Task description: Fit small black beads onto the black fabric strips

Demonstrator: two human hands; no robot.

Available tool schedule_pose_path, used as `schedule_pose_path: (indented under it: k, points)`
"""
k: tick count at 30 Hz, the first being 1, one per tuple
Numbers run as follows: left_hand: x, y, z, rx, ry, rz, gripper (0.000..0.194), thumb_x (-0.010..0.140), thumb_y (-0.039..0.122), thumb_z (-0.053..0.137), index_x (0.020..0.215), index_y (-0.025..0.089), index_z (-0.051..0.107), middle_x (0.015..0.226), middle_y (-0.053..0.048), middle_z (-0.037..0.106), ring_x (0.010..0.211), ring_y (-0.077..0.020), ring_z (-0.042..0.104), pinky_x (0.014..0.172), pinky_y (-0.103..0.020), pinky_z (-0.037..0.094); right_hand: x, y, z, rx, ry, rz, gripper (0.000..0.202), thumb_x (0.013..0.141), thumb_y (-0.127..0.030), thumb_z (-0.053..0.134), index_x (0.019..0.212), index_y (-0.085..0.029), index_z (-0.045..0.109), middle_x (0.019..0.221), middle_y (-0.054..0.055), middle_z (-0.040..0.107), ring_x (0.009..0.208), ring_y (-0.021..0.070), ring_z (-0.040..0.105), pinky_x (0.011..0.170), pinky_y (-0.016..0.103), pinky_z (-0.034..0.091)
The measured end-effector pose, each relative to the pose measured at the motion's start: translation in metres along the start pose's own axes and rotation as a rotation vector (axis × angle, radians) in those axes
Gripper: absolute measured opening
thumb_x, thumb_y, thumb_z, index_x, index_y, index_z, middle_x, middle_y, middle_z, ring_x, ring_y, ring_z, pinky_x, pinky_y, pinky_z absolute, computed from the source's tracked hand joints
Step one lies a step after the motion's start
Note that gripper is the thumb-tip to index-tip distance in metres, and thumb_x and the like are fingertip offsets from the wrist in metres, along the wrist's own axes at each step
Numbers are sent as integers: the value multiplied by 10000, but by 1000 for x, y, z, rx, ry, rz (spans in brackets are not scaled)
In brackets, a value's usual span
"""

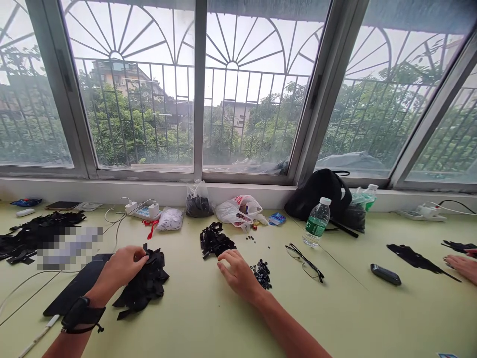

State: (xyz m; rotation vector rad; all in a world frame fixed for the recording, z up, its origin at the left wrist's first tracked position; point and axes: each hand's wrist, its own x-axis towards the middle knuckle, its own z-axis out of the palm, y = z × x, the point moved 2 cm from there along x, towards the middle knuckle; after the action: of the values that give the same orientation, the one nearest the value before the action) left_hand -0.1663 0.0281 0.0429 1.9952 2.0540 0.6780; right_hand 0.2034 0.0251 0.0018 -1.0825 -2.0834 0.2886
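My left hand [124, 268], with a black watch on the wrist, is at the upper left edge of a pile of black fabric strips [147, 286]. Its thumb and forefinger are pinched together; what they hold is too small to make out. My right hand [236, 273] reaches to the lower right edge of a second pile of black pieces [214, 240], thumb and fingers somewhat apart, fingertips touching or close to it. Small black round parts [263, 273] lie in a heap just right of my right hand, and a few more are scattered behind it.
Eyeglasses [305, 262], a water bottle [316, 223] and a black case [385, 274] stand or lie to the right. A black device [76, 288] with a cable is at left. Bags [240, 211] line the window sill. Another person's hand [462, 266] is at the far right.
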Motion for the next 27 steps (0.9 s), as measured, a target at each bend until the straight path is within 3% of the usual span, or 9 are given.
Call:
schedule_pose_path:
  k: [3, 7, 10, 13, 14, 16, 18, 21, 27]
  points:
    - [1, 12, -6, -168, 60, 54, 281, 823, 479, 594, 795, 228, 717, 891, -35, 759, 789, -233, 685, 674, -285, 458, 1, -3, -3, 39, 55, 1, 148, 969, -273, 528, 915, -216, 653, 943, 63, 677, 944, 241, 576, 882, 373, 455]
    - [-1, 42, -8, -432, 198, 194, 286, 798, 450, 655, 643, 209, 656, 1265, -51, 678, 1113, -270, 631, 810, -289, 498, 3, -6, -3, 79, 102, -15, 146, 954, -275, 548, 864, -210, 644, 896, 61, 669, 906, 236, 574, 860, 372, 453]
    - [-3, 69, -3, -580, 264, 305, 354, 791, 384, 675, 518, 194, 554, 1191, -58, 712, 1131, -276, 619, 918, -315, 468, 7, 0, -13, 99, 146, -5, 188, 948, -316, 555, 828, -209, 653, 882, 61, 673, 901, 237, 583, 846, 369, 460]
    - [-4, 97, 9, -721, 101, 312, 334, 841, 437, 657, 620, 187, 665, 749, -39, 727, 768, -212, 661, 681, -272, 480, 13, 23, -43, 130, 185, 81, 233, 942, -388, 551, 870, -208, 680, 946, 70, 686, 905, 235, 603, 800, 346, 473]
    - [-3, 106, 14, -751, 49, 313, 335, 852, 455, 653, 668, 180, 704, 692, -33, 708, 710, -198, 641, 639, -263, 466, 15, 34, -56, 143, 194, 146, 251, 940, -411, 543, 914, -205, 685, 969, 73, 689, 884, 229, 610, 765, 332, 478]
    - [-3, 121, 24, -835, -35, 350, 333, 869, 464, 643, 763, 171, 763, 749, -49, 733, 741, -198, 636, 671, -265, 477, 16, 56, -80, 144, 169, 270, 286, 923, -440, 544, 950, -200, 699, 944, 71, 699, 828, 219, 613, 694, 306, 472]
    - [-1, 132, 37, -907, -133, 341, 330, 866, 465, 651, 856, 168, 795, 834, -73, 760, 809, -217, 651, 715, -280, 494, 13, 75, -96, 100, 35, 305, 275, 887, -428, 576, 904, -193, 719, 874, 57, 707, 764, 205, 603, 663, 293, 456]
    - [0, 136, 63, -993, -249, 260, 314, 810, 436, 728, 935, 159, 807, 858, -95, 775, 834, -228, 665, 761, -300, 505, 3, 92, -101, 23, -109, 304, 232, 835, -379, 611, 833, -186, 740, 761, 35, 694, 700, 189, 579, 640, 283, 430]
    - [-3, 122, 111, -1160, -392, 88, 416, 734, 358, 812, 1098, 161, 769, 999, -113, 779, 897, -221, 692, 836, -318, 512, -11, 93, -92, -26, -173, 275, 168, 782, -294, 623, 782, -192, 756, 804, 42, 702, 745, 195, 604, 705, 289, 444]
